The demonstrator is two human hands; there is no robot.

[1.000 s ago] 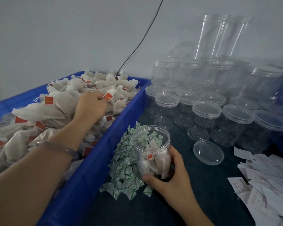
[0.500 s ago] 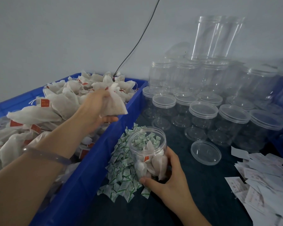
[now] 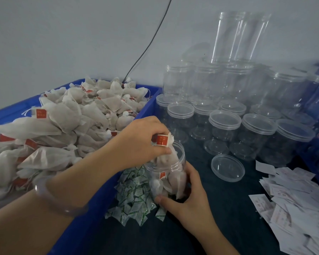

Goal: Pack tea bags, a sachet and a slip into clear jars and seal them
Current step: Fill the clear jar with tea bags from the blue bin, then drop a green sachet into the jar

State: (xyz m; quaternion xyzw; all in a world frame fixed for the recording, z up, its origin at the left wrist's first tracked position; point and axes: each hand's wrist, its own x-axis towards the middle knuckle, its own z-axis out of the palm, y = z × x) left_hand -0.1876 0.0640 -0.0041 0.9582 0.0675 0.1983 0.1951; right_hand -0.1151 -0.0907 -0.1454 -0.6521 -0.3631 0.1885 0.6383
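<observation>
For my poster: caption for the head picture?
Left hand puts a tea bag into the jar held by right hand.

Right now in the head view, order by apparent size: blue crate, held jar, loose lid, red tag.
1. blue crate
2. held jar, partly hidden
3. loose lid, farther away
4. red tag

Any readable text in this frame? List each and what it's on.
Nothing reads clearly.
Red tag on the tea bag in the left hand: pale marks, blurred.
Bin tag on a bag in the blue bin: same.
Sachets: green print, too small.
Slips: faint print, unreadable.
Clear jars: no label seen.
</observation>
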